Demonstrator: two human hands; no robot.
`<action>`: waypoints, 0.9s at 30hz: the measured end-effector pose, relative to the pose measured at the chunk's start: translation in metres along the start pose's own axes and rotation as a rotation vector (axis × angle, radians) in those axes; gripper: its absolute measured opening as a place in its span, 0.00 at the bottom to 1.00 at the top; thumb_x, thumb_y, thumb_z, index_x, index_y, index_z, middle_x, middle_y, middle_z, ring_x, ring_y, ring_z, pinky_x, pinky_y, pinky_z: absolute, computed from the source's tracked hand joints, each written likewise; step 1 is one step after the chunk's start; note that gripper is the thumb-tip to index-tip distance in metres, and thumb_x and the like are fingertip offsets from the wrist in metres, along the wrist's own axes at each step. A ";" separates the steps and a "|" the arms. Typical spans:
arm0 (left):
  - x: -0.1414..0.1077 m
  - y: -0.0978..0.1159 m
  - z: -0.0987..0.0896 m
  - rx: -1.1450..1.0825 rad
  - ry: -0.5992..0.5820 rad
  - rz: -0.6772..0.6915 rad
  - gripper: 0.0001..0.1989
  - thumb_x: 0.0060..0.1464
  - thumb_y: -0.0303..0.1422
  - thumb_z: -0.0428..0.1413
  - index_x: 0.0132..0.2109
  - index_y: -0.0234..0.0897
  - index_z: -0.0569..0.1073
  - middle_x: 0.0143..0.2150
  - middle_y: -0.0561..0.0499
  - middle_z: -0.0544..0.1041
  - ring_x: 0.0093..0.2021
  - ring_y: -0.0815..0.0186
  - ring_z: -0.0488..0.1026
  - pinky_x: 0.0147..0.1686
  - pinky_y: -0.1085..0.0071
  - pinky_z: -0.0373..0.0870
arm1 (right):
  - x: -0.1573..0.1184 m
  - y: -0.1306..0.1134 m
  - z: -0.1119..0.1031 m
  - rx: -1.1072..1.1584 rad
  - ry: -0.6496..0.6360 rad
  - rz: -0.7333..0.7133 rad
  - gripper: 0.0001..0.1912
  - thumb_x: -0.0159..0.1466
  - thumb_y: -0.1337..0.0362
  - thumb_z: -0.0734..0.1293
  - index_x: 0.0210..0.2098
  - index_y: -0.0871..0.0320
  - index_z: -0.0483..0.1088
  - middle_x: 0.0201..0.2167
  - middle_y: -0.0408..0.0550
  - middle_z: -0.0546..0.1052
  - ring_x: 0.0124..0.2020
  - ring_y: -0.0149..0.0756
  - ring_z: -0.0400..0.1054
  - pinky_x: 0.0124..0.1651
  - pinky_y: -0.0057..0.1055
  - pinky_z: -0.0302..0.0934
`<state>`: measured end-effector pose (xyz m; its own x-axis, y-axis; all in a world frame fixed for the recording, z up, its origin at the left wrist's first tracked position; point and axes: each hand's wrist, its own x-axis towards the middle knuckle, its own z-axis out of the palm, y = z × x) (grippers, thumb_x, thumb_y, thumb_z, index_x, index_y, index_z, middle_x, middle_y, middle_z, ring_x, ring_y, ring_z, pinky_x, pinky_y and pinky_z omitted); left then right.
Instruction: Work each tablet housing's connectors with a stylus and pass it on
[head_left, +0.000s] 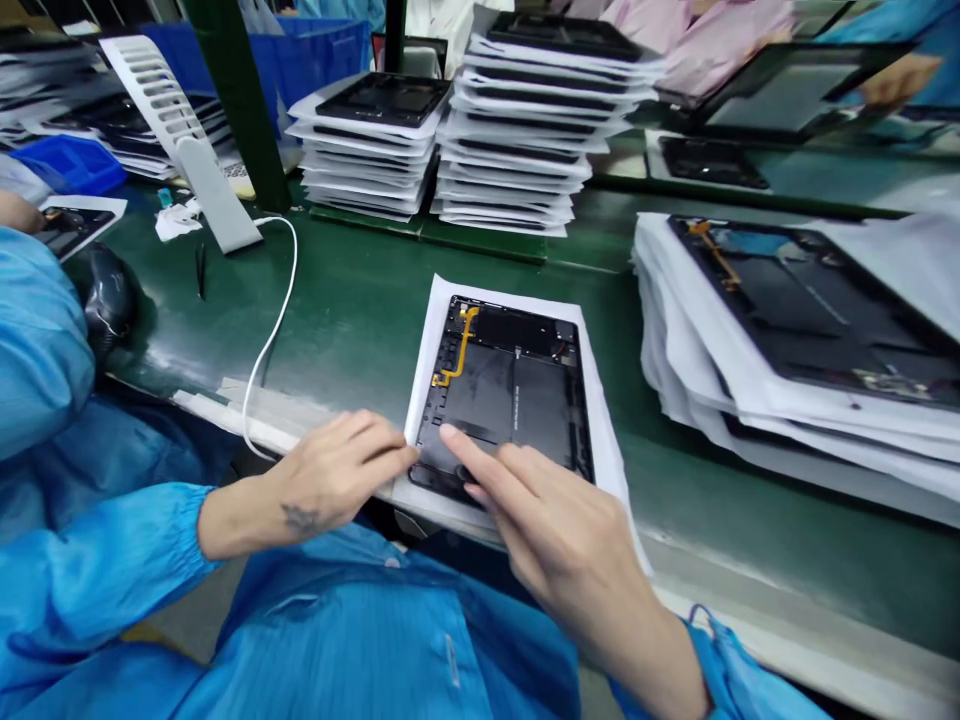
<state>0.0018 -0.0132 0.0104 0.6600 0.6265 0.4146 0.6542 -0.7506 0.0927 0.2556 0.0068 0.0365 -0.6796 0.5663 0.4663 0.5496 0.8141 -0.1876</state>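
Observation:
An open tablet shell, black inside with a flat dark battery and an orange flex cable, lies on a white sheet at the bench's near edge. My left hand reaches its lower left corner, fingers stretched and fingertips touching the rim; the thumb is hidden. Over the shell's lower part is my right hand. Its index finger points out onto the inner surface, near the left side, and the other fingers curl loosely beneath. I see nothing held in that hand.
Stacks of shells layered with paper stand behind, one taller stack beside it. Another stack is at right. A white stand with a cable, tweezers and a co-worker's blue sleeve are at left.

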 end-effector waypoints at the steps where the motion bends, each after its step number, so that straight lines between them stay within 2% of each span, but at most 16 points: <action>1: 0.001 -0.005 0.001 -0.082 -0.021 -0.060 0.16 0.70 0.27 0.48 0.61 0.30 0.68 0.54 0.40 0.76 0.54 0.58 0.73 0.51 0.61 0.75 | -0.001 0.000 0.002 0.004 -0.014 -0.004 0.21 0.72 0.74 0.56 0.63 0.60 0.64 0.35 0.47 0.74 0.33 0.34 0.68 0.35 0.29 0.63; 4: 0.003 -0.020 0.004 -0.234 -0.125 -0.098 0.27 0.69 0.39 0.51 0.70 0.34 0.58 0.71 0.40 0.62 0.71 0.54 0.57 0.67 0.55 0.62 | -0.002 -0.002 0.008 0.042 -0.038 -0.038 0.23 0.70 0.78 0.56 0.61 0.60 0.67 0.43 0.52 0.76 0.40 0.36 0.71 0.39 0.30 0.66; 5: 0.004 -0.022 0.005 -0.260 -0.158 -0.087 0.30 0.69 0.41 0.51 0.72 0.35 0.55 0.73 0.41 0.57 0.74 0.55 0.52 0.70 0.53 0.57 | -0.002 -0.003 0.010 0.060 -0.032 -0.049 0.22 0.70 0.78 0.57 0.59 0.61 0.68 0.44 0.53 0.77 0.40 0.36 0.71 0.40 0.30 0.67; 7: 0.004 -0.025 0.007 -0.295 -0.178 -0.081 0.31 0.70 0.40 0.51 0.73 0.37 0.53 0.75 0.43 0.54 0.76 0.56 0.47 0.72 0.52 0.51 | -0.003 -0.004 0.014 0.108 -0.011 -0.045 0.19 0.69 0.78 0.59 0.57 0.62 0.69 0.42 0.52 0.78 0.38 0.35 0.72 0.39 0.30 0.67; 12: 0.009 -0.019 0.012 -0.267 -0.123 -0.113 0.29 0.69 0.42 0.52 0.70 0.36 0.59 0.73 0.42 0.58 0.75 0.57 0.51 0.72 0.54 0.53 | -0.006 -0.005 0.022 0.146 -0.002 0.046 0.16 0.69 0.77 0.62 0.53 0.59 0.72 0.42 0.51 0.79 0.40 0.34 0.74 0.42 0.28 0.68; 16: 0.015 -0.015 0.011 -0.203 -0.120 -0.095 0.27 0.69 0.42 0.52 0.67 0.30 0.63 0.71 0.41 0.62 0.72 0.56 0.57 0.70 0.57 0.55 | -0.004 -0.007 0.025 0.065 -0.041 0.030 0.17 0.68 0.79 0.61 0.52 0.62 0.73 0.42 0.53 0.78 0.40 0.34 0.74 0.41 0.27 0.68; 21: 0.016 -0.014 0.008 -0.185 -0.112 -0.093 0.25 0.70 0.40 0.51 0.67 0.30 0.64 0.70 0.41 0.64 0.71 0.56 0.59 0.69 0.56 0.58 | -0.001 -0.010 0.025 0.031 -0.028 0.039 0.12 0.69 0.77 0.62 0.47 0.61 0.74 0.39 0.52 0.78 0.36 0.32 0.72 0.37 0.26 0.67; 27: 0.013 -0.012 0.011 -0.186 -0.092 -0.096 0.25 0.72 0.41 0.47 0.68 0.32 0.61 0.72 0.43 0.62 0.73 0.59 0.56 0.71 0.57 0.53 | -0.007 -0.009 0.023 0.024 -0.057 0.038 0.17 0.67 0.80 0.61 0.50 0.61 0.73 0.41 0.52 0.78 0.38 0.32 0.73 0.38 0.26 0.67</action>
<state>0.0066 0.0062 0.0045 0.6344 0.7072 0.3121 0.6422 -0.7069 0.2964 0.2443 -0.0012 0.0150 -0.6856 0.6024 0.4088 0.5640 0.7946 -0.2249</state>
